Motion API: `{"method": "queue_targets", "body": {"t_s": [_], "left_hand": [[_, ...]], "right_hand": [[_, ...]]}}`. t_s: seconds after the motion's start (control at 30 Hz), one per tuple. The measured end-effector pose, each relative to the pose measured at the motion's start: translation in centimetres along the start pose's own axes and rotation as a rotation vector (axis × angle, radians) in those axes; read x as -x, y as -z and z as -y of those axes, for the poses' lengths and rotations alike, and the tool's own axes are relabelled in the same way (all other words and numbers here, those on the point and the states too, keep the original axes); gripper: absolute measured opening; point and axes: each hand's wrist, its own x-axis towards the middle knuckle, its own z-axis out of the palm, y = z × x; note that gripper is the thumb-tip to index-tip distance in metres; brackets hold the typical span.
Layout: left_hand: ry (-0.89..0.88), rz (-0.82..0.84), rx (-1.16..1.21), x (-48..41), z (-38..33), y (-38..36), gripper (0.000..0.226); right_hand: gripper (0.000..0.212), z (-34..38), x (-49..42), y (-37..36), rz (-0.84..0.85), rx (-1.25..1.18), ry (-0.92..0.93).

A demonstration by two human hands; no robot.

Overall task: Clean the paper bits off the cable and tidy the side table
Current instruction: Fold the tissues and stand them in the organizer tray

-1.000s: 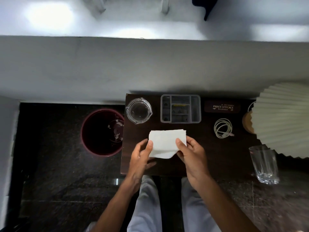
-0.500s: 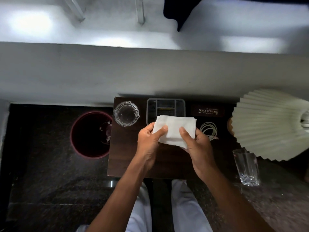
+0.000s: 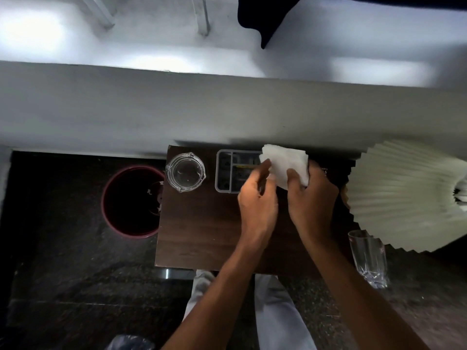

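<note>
A folded white tissue (image 3: 285,161) is held above the back of the dark wooden side table (image 3: 202,231). My right hand (image 3: 312,198) grips its right half with thumb on top. My left hand (image 3: 256,200) touches its left edge with fingers loosely curled. Both hands hide the coiled white cable and most of the dark glasses case (image 3: 326,170).
A glass ashtray (image 3: 185,171) and a grey compartment tray (image 3: 227,173) stand at the table's back. A dark red bin (image 3: 131,200) sits on the floor to the left. A pleated lampshade (image 3: 404,195) overhangs the right side, with a drinking glass (image 3: 369,258) below it.
Both hands have lifted the tissue from the table's middle toward the back right, over the spot where the cable lay. The cable is now covered.
</note>
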Motion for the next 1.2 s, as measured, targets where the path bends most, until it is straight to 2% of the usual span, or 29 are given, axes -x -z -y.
{"method": "queue_targets", "body": {"t_s": [0.13, 0.23, 0.63, 0.93, 1.2], "left_hand": [[0.109, 0.120, 0.011, -0.8, 0.2, -0.7, 0.044], [0.142, 0.147, -0.055, -1.2, 0.4, -0.8, 0.047], [0.107, 0.095, -0.083, -0.2, 0.3, 0.3, 0.038], [0.118, 0.040, -0.079, -0.7, 0.8, 0.6, 0.038], [0.129, 0.023, -0.058, -1.8, 0.0, -0.3, 0.035]], "right_hand": [[0.029, 0.3, 0.4, -0.4, 0.016, 0.013, 0.027], [0.025, -0.1, 0.8, -0.6, 0.064, 0.003, -0.006], [0.020, -1.2, 2.2, -1.3, 0.259, -0.018, 0.035], [0.025, -1.1, 0.9, -2.0, 0.222, 0.016, 0.025], [0.029, -0.8, 0.1, -3.4, 0.260, -0.163, -0.220]]}}
